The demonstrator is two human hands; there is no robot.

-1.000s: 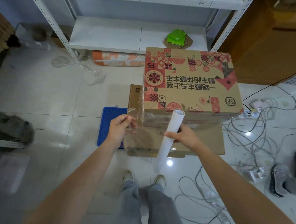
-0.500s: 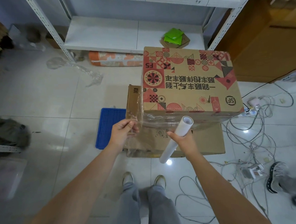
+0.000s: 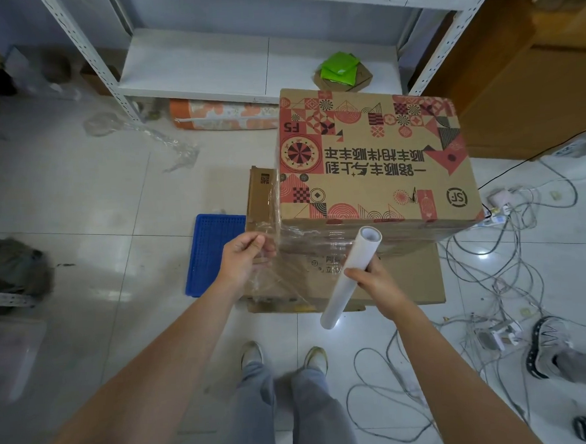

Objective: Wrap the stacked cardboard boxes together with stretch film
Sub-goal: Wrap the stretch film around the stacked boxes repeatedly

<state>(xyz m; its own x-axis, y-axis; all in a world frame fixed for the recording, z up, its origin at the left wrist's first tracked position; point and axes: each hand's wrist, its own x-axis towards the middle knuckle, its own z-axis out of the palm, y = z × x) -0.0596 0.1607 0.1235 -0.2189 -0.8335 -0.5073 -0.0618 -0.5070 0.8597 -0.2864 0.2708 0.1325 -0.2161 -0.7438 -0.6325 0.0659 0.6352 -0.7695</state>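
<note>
Stretch film (image 3: 269, 257) pulled taut at the near left corner of stacked cardboard boxes (image 3: 366, 155).
Left hand (image 3: 244, 259) pinches the film's loose edge; right hand (image 3: 374, 282), at its 3 o'clock, is curled round the white film roll (image 3: 351, 273), tilted toward 1 o'clock. Boxes stand on the tiled floor (image 3: 77, 200), a blue tray (image 3: 211, 251) at their 9 o'clock, tangled cables (image 3: 494, 278) at 3 o'clock.

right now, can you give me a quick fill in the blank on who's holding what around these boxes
1. The right hand grips the white ____ of stretch film.
2. The left hand pinches the loose end of the clear ____ at the corner of the printed cardboard box.
3. The printed box sits on top of a plain ____ box.
4. A ____ plastic tray lies on the floor left of the stack.

Missing words: roll; film; cardboard; blue
</note>
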